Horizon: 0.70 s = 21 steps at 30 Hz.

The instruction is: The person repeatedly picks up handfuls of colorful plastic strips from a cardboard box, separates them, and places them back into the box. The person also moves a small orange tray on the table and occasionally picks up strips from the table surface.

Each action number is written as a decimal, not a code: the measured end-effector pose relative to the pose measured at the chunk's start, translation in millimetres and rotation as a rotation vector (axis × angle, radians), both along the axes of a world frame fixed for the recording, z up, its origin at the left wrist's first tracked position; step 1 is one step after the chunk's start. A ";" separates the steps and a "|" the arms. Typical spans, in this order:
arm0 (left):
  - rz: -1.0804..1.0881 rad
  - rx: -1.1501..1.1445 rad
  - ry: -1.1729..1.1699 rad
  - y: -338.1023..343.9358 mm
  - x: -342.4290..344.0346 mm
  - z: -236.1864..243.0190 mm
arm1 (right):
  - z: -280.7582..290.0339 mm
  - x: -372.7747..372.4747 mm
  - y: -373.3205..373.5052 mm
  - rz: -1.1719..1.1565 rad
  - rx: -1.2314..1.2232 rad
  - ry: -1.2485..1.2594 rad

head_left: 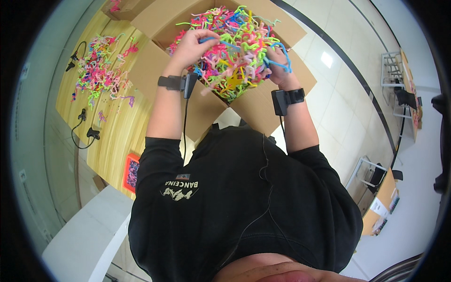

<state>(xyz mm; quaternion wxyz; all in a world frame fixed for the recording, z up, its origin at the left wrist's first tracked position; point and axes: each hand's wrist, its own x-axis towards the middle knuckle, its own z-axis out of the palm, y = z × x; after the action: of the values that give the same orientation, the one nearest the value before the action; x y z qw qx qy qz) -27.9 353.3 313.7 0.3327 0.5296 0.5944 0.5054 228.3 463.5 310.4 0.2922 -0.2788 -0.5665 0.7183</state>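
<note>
An open cardboard box (161, 19) holds a tangled heap of curly fuzzy strands (237, 75) in pink, green, yellow and blue. My left hand (192, 49) is over the heap's left side, its thumb and fingers closed on a blue strand (215, 41). My right hand (280, 66) is at the right side of the heap, curled around blue strand pieces, with several loops sticking up beside it; its fingertips are partly hidden. Each wrist wears a black strapped device with a cable.
A wooden table (112, 136) on the left carries loose colourful strands (98, 66), black cabled clips (92, 134) and an orange tray of small beads (127, 173). A white surface (84, 235) is at lower left. Desks (407, 82) with chairs stand along the right.
</note>
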 end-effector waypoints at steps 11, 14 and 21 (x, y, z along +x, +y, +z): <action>0.563 0.072 -0.412 14.2 -58.5 -57.5 | -8.5 12.8 17.4 -0.080 -0.328 0.174; 0.486 0.076 -0.651 16.0 -63.3 -59.0 | -10.5 15.1 19.7 -0.039 -0.337 0.165; 0.433 -0.211 -0.129 15.4 -45.8 -26.5 | -3.2 12.5 16.7 -0.058 -0.336 0.185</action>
<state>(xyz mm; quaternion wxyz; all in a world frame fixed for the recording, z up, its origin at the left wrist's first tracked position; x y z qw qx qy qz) -73.7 368.7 287.2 0.3075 0.3191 0.7208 0.5329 240.8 480.2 307.2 0.3129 -0.2726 -0.4011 0.8167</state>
